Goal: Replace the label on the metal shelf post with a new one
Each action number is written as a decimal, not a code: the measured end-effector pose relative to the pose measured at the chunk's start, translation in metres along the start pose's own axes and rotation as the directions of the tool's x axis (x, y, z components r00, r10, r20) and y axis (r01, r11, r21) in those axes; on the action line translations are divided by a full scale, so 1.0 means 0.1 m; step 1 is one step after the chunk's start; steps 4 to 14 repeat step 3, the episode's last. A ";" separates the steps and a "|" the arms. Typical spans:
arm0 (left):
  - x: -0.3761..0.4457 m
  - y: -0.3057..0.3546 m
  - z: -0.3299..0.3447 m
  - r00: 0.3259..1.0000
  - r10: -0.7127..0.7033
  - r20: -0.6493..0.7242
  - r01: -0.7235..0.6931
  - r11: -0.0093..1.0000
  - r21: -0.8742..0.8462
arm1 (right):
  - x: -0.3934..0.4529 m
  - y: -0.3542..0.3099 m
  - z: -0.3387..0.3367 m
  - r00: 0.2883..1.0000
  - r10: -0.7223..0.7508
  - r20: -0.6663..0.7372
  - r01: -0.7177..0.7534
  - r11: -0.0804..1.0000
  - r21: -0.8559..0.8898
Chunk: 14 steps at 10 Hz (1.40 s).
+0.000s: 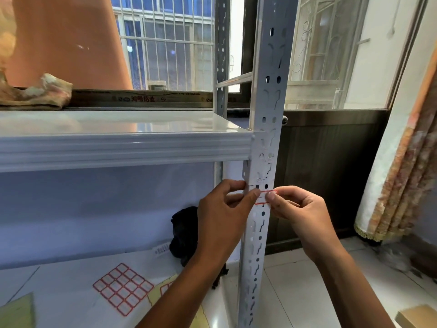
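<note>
A white perforated metal shelf post (264, 129) stands upright in the middle of the view. A small white label with a red border (264, 197) lies across the post just below the upper shelf. My left hand (224, 214) pinches the label's left end with thumb and forefinger around the post's edge. My right hand (300, 209) presses its thumb on the label's right part. A sheet of several red-bordered labels (123, 288) lies on the lower shelf (71, 280).
The upper shelf (118, 147) juts left from the post. A dark cloth bundle (184, 233) sits on the lower shelf behind my left wrist. A curtain (406, 176) hangs at right, a barred window is behind, and a cardboard piece (416, 316) lies on the tiled floor.
</note>
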<state>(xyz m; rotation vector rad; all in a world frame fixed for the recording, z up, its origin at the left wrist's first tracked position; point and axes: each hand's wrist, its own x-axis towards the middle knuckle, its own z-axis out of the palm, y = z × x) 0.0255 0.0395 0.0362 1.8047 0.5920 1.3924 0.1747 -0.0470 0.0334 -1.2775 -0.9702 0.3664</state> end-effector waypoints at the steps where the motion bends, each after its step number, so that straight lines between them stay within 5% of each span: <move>1: -0.05 -0.01 -0.04 0.999 0.011 0.051 -0.010 1.000 -0.003 | -0.01 0.01 -0.01 1.000 -0.005 0.002 0.005 1.000 -0.019; 14: -0.14 0.00 -0.35 0.996 0.074 0.045 -0.078 0.992 0.095 | -0.13 -0.01 -0.04 1.000 -0.015 -0.020 0.014 0.999 -0.035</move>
